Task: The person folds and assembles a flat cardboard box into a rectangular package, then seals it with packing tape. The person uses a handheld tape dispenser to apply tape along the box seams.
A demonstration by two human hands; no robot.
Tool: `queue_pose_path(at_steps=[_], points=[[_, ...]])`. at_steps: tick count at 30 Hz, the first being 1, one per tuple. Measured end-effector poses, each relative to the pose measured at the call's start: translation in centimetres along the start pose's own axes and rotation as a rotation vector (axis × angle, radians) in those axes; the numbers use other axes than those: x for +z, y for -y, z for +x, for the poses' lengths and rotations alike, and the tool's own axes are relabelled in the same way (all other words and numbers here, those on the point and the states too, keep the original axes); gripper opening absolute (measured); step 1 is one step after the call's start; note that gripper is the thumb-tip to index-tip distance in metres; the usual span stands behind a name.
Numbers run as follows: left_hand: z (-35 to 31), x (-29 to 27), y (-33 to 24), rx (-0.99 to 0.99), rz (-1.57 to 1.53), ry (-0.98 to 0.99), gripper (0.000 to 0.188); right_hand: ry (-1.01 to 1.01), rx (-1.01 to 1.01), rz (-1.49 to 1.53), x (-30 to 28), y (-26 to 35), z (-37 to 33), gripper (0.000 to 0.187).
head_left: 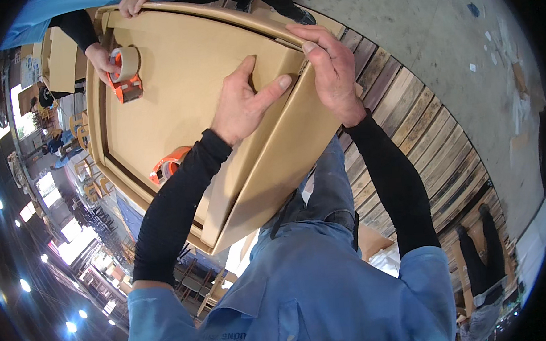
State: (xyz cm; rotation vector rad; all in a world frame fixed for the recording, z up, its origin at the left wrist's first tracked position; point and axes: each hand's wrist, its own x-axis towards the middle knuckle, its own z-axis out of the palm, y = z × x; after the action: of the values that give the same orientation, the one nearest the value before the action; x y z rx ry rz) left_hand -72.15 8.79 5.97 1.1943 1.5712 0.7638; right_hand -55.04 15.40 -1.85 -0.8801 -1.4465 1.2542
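The big brown box (pixel 181 70) lies in front of the person, reaching from the upper left of the view to just before the person's body, its broad panel facing up within a raised rim. The left hand (pixel 239 107) rests on the box near its right side, with thumb and forefinger spread apart and nothing visible between them; the other fingers are hidden. The right hand (pixel 334 71) is at the box's upper right corner, fingers bent over the edge and touching it, though one cannot tell how firmly they grip. Beneath the left forearm, an orange dispenser (pixel 166 167) sits partly covered on the panel. At the far left end, a co-worker's hand (pixel 99 61) holds a second dispenser (pixel 127 88), also orange and fitted with a roll of tan tape (pixel 129 62), close above or on the panel; the co-worker's other hand (pixel 136 2) touches the rim at the top. To the right, wooden slats (pixel 415 123) run side by side, and beyond them spreads the grey floor (pixel 451 31) with scattered scraps. Another person (pixel 485 264) in dark trousers shows at the lower right.
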Motion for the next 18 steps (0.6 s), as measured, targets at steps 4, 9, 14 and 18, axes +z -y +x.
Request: queue_pose_path(at_steps=[4, 9, 14, 18], points=[[-0.7, 0.6, -1.5, -0.015, 0.196, 0.003, 0.05, -0.015, -0.021, 0.039, -0.2, -0.7, -0.1, 0.035], [-0.1, 0.5, 1.1, 0.085, -0.011, -0.034, 0.047, -0.04, -0.04, 0.076, 0.1, -0.6, 0.3, 0.025], [0.2, 0.2, -0.3, -0.05, 0.277, -0.018, 0.044, -0.009, 0.04, 0.06, -0.9, 0.0, 0.0, 0.028], [-0.2, 0.1, -1.3, -0.112, 0.306, 0.005, 0.05, 0.09, 0.239, 0.055, -1.4, 2.0, -0.6, 0.035]])
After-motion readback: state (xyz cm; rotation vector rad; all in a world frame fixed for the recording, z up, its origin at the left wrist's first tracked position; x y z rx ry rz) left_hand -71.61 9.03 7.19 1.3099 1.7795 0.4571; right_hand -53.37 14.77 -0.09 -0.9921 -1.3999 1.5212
